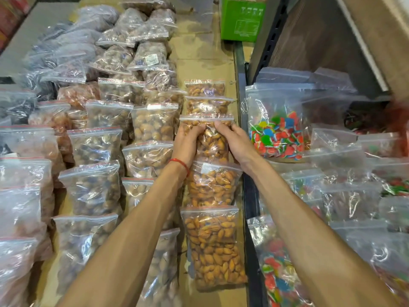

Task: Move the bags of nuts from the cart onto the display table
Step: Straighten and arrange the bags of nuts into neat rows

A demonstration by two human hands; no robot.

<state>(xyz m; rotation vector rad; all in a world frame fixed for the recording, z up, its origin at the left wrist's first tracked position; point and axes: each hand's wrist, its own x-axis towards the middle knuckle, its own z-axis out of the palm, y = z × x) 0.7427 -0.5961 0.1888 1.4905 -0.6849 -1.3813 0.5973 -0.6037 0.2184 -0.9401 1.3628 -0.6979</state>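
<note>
Gripping a bag of almonds (213, 145) with your left hand (188, 140) and right hand (236, 140), fingers curled around its sides, you are holding it on the display table (199, 52), third in the row running toward you from the green box (242, 18).

almond bags (212, 247): are showing orange-brown through clear plastic, red-lined tops
candy bags (276, 138): are showing red, green, blue, yellow pieces
box (242, 18): is showing bright green
wrist string (179, 161): is showing red

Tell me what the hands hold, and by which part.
Both hold one bag of nuts: left hand on its upper left side, right hand on its upper right, just below the zip.
</note>
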